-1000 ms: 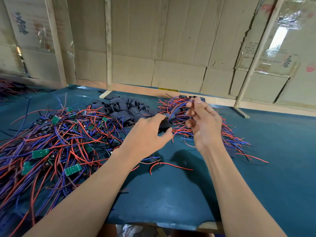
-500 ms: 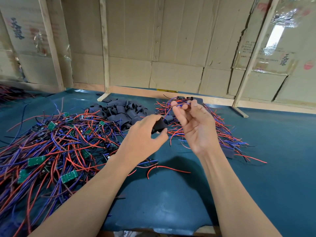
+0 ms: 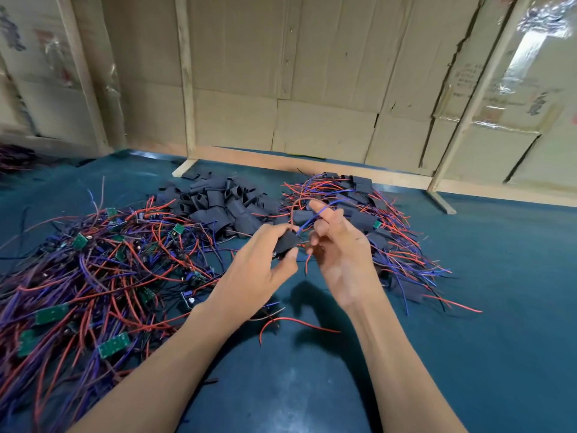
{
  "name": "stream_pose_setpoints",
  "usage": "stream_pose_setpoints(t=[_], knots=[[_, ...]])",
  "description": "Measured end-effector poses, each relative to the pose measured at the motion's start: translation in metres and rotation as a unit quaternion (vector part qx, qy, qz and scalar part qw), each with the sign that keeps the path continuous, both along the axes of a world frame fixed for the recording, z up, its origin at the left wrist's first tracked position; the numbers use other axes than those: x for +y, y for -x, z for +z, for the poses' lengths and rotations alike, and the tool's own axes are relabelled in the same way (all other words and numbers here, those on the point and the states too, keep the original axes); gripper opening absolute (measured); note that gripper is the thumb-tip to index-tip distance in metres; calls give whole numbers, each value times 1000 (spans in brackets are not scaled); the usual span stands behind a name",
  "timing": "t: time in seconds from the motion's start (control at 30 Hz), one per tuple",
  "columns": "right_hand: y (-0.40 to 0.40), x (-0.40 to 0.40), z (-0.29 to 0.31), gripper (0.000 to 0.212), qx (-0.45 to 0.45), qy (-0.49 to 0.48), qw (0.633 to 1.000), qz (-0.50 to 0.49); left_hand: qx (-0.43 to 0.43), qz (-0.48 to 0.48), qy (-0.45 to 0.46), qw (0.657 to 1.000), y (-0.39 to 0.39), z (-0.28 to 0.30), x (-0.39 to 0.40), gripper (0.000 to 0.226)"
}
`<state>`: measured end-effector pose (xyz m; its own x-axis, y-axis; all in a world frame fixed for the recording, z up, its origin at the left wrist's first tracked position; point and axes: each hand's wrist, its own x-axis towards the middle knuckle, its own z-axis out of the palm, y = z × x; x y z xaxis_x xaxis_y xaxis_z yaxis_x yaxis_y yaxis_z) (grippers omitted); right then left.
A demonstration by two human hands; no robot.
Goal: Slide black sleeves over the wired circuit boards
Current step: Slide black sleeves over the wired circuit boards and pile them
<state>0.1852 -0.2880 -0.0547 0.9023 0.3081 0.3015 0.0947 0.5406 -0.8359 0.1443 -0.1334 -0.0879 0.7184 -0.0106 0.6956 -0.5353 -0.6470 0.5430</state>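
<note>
Over the teal surface (image 3: 468,354), between the piles, my left hand (image 3: 262,270) pinches a black sleeve (image 3: 288,242) while my right hand (image 3: 340,245) curls around its red and blue wires (image 3: 307,221), mid-sleeving, and next I reckon I pull them through.

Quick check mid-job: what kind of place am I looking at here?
Probably a small makeshift assembly workshop: cardboard walls on wooden posts, and a green table heaped with wired circuit boards and black sleeves.

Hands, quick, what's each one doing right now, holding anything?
Left hand: pinching a black sleeve between thumb and fingers.
Right hand: fingers curled round the red and blue wires running into that sleeve.
</note>
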Motion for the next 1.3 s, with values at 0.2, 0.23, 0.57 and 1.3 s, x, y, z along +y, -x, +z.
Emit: stream_pose_setpoints(t=[0.2,0.23,0.57,1.3], knots=[[3,-9,4,96,-31,54,989,132,13,-24,24,999,-2,1,3,31],[5,-10,5,97,-30,50,986,155,27,-42,31,998,-2,1,4,30],[4,-15,6,57,-52,50,978,195,22,-48,42,998,3,4,6,32],[11,10,2,14,-92,139,968,-189,66,-36,58,995,4,8,3,38]])
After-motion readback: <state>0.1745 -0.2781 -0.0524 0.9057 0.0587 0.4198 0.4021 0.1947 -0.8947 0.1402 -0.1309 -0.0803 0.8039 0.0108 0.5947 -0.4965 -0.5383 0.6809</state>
